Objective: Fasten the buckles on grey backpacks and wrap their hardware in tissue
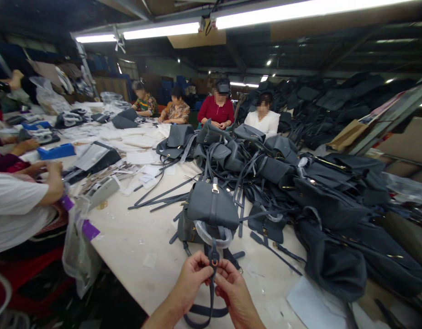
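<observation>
A dark grey backpack [204,205] lies on the white table in front of me, its flap and gold clasp facing up. Clear plastic wraps its top handle [214,235]. From the near end of the bag runs a thin strap [211,292] with a small gold-coloured buckle [214,262]. My left hand [195,276] pinches this strap just below the buckle, thumb against fingertips. On the other side, my right hand [231,285] has its fingertips closed on the strap by the buckle. The strap's lower part loops down onto the table between my wrists.
A large heap of dark backpacks [266,160] covers the table's middle and right. White papers [142,137] and loose straps [163,196] lie left of it. At the left edge sits a person in a white sleeve [22,201]. Several people sit across the table.
</observation>
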`<state>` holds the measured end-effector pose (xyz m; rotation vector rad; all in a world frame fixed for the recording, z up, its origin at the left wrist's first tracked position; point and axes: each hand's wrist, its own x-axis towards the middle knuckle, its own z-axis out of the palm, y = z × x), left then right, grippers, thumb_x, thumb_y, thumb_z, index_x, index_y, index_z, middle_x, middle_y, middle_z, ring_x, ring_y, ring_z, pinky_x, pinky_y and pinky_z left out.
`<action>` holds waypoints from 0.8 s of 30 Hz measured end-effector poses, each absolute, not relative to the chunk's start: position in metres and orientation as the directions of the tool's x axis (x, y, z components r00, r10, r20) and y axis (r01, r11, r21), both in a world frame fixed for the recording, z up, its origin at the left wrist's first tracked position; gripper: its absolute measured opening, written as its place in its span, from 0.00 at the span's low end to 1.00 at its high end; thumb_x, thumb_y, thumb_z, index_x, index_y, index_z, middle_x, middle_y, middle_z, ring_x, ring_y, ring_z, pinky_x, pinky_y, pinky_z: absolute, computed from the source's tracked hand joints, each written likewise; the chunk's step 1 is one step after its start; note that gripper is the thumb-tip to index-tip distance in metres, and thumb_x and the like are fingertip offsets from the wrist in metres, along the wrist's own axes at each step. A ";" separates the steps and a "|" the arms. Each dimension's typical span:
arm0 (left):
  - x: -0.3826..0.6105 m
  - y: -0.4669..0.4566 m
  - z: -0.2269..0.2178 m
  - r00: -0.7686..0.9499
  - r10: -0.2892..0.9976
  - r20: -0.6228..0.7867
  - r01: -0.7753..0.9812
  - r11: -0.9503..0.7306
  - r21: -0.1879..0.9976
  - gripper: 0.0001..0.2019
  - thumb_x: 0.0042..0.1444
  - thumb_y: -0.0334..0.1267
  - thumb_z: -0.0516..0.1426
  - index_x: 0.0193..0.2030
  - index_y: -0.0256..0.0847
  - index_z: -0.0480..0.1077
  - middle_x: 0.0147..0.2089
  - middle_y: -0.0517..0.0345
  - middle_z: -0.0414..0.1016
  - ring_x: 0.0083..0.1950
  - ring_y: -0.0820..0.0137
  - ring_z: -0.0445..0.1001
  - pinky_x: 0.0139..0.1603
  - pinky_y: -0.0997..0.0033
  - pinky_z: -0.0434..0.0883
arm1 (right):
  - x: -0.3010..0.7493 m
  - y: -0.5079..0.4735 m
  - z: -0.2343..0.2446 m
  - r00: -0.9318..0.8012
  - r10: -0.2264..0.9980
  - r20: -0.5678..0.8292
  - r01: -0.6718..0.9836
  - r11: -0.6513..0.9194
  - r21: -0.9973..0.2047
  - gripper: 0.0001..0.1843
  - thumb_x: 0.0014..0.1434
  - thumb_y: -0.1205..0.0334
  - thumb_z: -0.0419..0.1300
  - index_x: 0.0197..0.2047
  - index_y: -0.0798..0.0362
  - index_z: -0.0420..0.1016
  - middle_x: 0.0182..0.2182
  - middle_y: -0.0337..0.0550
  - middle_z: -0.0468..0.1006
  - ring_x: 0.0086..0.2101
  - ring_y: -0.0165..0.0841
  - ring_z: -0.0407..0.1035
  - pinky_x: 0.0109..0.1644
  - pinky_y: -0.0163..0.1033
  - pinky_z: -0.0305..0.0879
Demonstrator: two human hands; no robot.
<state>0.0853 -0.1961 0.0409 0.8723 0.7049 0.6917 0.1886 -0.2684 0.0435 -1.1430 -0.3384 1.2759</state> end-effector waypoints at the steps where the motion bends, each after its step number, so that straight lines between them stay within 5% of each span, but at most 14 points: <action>1: 0.085 -0.197 0.041 0.580 0.769 -0.269 -0.244 0.480 0.843 0.12 0.39 0.34 0.64 0.24 0.39 0.63 0.23 0.66 0.68 0.23 0.79 0.62 0.25 0.77 0.60 | 0.189 -0.269 0.044 0.316 0.875 -0.367 -0.575 -0.131 -0.807 0.22 0.40 0.55 0.76 0.37 0.55 0.76 0.27 0.41 0.78 0.25 0.29 0.67 0.24 0.30 0.54; 7: 0.085 -0.196 0.039 0.610 0.682 -0.403 -0.195 0.622 0.758 0.12 0.36 0.33 0.65 0.26 0.37 0.66 0.25 0.63 0.70 0.25 0.77 0.67 0.27 0.77 0.62 | 0.192 -0.266 0.045 0.471 0.830 -0.300 -0.437 -0.076 -0.896 0.16 0.41 0.59 0.72 0.31 0.53 0.71 0.24 0.36 0.75 0.27 0.31 0.68 0.32 0.36 0.65; 11: 0.086 -0.192 0.032 0.597 0.636 -0.488 -0.139 0.682 0.718 0.13 0.32 0.31 0.64 0.27 0.36 0.67 0.24 0.62 0.69 0.22 0.78 0.65 0.25 0.77 0.61 | 0.194 -0.263 0.035 0.558 0.794 -0.242 -0.267 -0.104 -0.958 0.12 0.37 0.65 0.70 0.27 0.53 0.72 0.20 0.34 0.73 0.24 0.30 0.66 0.29 0.34 0.63; 16: 0.084 -0.190 0.034 0.453 0.773 -0.444 -0.170 0.564 0.808 0.15 0.37 0.35 0.64 0.32 0.40 0.65 0.27 0.64 0.66 0.25 0.75 0.67 0.28 0.75 0.65 | 0.194 -0.267 0.027 0.559 0.782 -0.276 -0.259 -0.151 -0.954 0.11 0.34 0.72 0.65 0.24 0.52 0.71 0.16 0.29 0.67 0.20 0.27 0.61 0.24 0.32 0.61; 18: 0.078 -0.193 0.041 0.389 0.870 -0.303 -0.174 0.392 0.903 0.14 0.41 0.36 0.64 0.35 0.42 0.66 0.32 0.63 0.68 0.31 0.72 0.69 0.35 0.71 0.69 | 0.195 -0.268 0.032 0.531 0.785 -0.319 -0.313 -0.168 -0.935 0.11 0.37 0.70 0.64 0.28 0.52 0.70 0.16 0.28 0.65 0.19 0.27 0.60 0.24 0.34 0.65; 20: 0.069 -0.197 0.047 0.415 0.910 -0.009 -0.085 0.048 0.995 0.13 0.45 0.33 0.63 0.39 0.43 0.69 0.41 0.55 0.71 0.41 0.66 0.72 0.45 0.65 0.71 | 0.195 -0.269 0.041 0.488 0.795 -0.361 -0.391 -0.171 -0.904 0.13 0.39 0.69 0.64 0.31 0.52 0.71 0.18 0.28 0.66 0.20 0.27 0.61 0.27 0.35 0.67; 22: 0.062 -0.201 0.049 0.536 0.796 0.282 0.020 -0.346 0.938 0.15 0.48 0.29 0.60 0.44 0.42 0.72 0.52 0.47 0.71 0.51 0.59 0.72 0.53 0.60 0.70 | 0.195 -0.270 0.050 0.441 0.808 -0.392 -0.462 -0.170 -0.871 0.14 0.39 0.69 0.65 0.33 0.52 0.71 0.19 0.28 0.68 0.21 0.26 0.63 0.29 0.34 0.67; 24: 0.058 -0.202 0.047 0.619 0.678 0.397 0.094 -0.566 0.819 0.14 0.54 0.28 0.56 0.46 0.43 0.74 0.51 0.46 0.73 0.51 0.60 0.73 0.52 0.63 0.72 | 0.193 -0.270 0.056 0.427 0.810 -0.401 -0.487 -0.168 -0.857 0.15 0.39 0.68 0.67 0.33 0.52 0.70 0.18 0.28 0.69 0.21 0.27 0.64 0.28 0.33 0.66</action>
